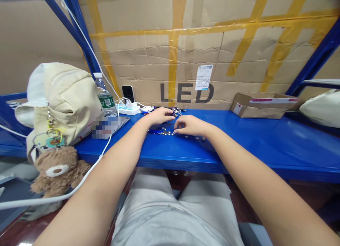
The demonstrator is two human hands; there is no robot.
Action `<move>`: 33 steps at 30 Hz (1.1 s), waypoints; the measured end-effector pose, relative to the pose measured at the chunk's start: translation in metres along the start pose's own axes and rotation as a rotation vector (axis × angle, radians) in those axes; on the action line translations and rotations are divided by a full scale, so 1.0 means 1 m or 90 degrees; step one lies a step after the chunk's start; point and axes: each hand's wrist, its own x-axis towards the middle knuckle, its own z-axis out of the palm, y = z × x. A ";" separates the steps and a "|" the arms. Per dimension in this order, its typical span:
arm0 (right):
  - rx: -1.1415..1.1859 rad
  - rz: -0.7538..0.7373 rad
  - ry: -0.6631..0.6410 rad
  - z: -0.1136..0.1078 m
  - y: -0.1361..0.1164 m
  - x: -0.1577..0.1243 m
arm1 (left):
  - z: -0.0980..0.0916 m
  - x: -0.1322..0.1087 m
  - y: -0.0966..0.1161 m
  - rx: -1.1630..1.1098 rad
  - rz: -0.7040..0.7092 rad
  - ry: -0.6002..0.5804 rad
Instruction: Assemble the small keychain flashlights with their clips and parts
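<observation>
Over the blue shelf top [255, 143], my left hand [161, 115] is closed, with a small dark purple item [174, 114] at its fingertips; its kind is too small to tell. Just to the right, my right hand [189, 125] has its thumb and finger pinched low over the surface. Whatever is in that pinch is too small to make out. Several small round metal pieces [165, 133] lie by its fingertips, beside a slim blue item [154, 132]. More small round pieces [197, 138] are scattered under my right wrist. Behind my left hand is a pile of small dark and shiny items [181, 110].
A white power strip [128, 107], a water bottle [106, 97] and a phone [117, 127] are at the left, near a cream bag [69, 93] with a teddy bear [60, 171]. A white cable [103, 154] crosses the front edge. An open cardboard box [261, 106] stands right.
</observation>
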 end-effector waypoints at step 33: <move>-0.031 0.069 0.116 0.000 0.003 0.005 | 0.001 -0.004 0.006 0.019 -0.008 -0.042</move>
